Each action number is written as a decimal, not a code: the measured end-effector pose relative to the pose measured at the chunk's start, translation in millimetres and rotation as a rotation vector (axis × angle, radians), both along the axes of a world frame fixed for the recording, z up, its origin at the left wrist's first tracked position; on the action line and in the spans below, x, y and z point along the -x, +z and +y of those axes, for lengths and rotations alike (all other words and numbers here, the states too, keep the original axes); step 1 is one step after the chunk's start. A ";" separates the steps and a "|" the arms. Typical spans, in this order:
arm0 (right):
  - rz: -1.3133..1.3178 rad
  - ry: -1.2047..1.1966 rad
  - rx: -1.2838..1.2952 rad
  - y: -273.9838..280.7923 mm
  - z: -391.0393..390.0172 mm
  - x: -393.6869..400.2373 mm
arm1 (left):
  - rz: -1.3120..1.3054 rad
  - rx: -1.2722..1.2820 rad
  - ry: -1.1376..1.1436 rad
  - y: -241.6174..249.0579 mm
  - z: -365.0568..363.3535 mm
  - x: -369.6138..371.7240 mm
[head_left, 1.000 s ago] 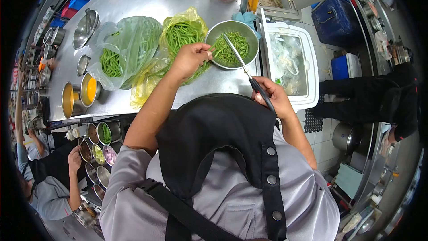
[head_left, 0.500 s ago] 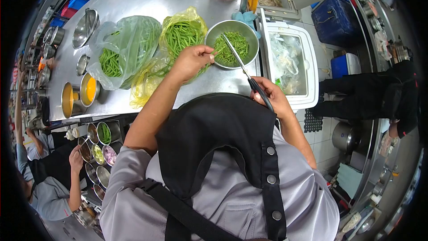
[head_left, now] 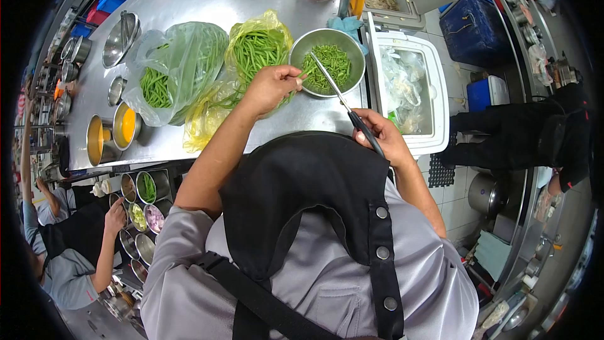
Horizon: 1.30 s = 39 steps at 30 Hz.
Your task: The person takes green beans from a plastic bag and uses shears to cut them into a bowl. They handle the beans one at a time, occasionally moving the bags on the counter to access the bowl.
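Note:
My left hand point(head_left: 272, 90) pinches green beans point(head_left: 306, 76) at the left rim of a steel bowl point(head_left: 359, 70). Inside that bowl lie short pieces of cut green bean point(head_left: 336, 63). A pair of scissors point(head_left: 343, 102) with black handles is gripped in my right hand point(head_left: 382, 137), its blades reaching over the bowl near the held beans. Left of the bowl, whole green beans point(head_left: 259, 47) fill a yellow plastic bag point(head_left: 207, 127). Farther left, a clear plastic bag point(head_left: 195, 44) holds more green beans point(head_left: 155, 87).
Steel cups with yellow-orange contents point(head_left: 128, 126) stand at the table's left. A white cooler point(head_left: 439, 97) with bagged items adjoins the right edge. One co-worker's hand point(head_left: 115, 215) is over food tins at lower left; another person point(head_left: 528, 127) stands at right.
The scissors have shifted slightly, their tips a little left and lower. My left hand stays nearly still. The co-worker's hand at lower left has moved slightly right.

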State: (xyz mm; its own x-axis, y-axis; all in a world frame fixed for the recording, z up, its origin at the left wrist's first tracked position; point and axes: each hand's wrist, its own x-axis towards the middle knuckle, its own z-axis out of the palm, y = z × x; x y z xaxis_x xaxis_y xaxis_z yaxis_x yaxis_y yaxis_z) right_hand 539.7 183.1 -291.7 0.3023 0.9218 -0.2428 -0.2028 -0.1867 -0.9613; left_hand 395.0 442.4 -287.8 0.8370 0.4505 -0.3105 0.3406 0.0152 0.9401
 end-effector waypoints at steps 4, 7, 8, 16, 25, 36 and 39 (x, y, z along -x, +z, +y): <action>0.006 -0.002 -0.008 0.0 0.6 1.6 | 0.000 0.007 -0.008 1.6 -0.3 0.7; -0.017 -0.018 0.018 -4.0 1.4 2.2 | 0.007 0.008 -0.009 0.5 -0.5 1.1; -0.032 -0.027 0.048 -5.7 1.6 2.3 | 0.007 0.008 -0.009 0.9 -0.9 1.2; 0.069 -0.051 0.057 1.0 -0.7 -0.3 | -0.143 0.294 0.154 -0.5 -0.2 -2.2; 0.081 0.020 -0.034 0.6 -0.4 -1.2 | -0.001 0.100 0.015 3.6 -3.2 -4.1; 0.139 -0.065 -0.005 9.0 -1.2 -1.2 | -0.337 0.493 0.475 4.9 2.6 -12.6; 0.101 -0.028 0.006 4.3 -2.8 -1.8 | -0.427 0.632 0.539 8.3 7.1 -10.5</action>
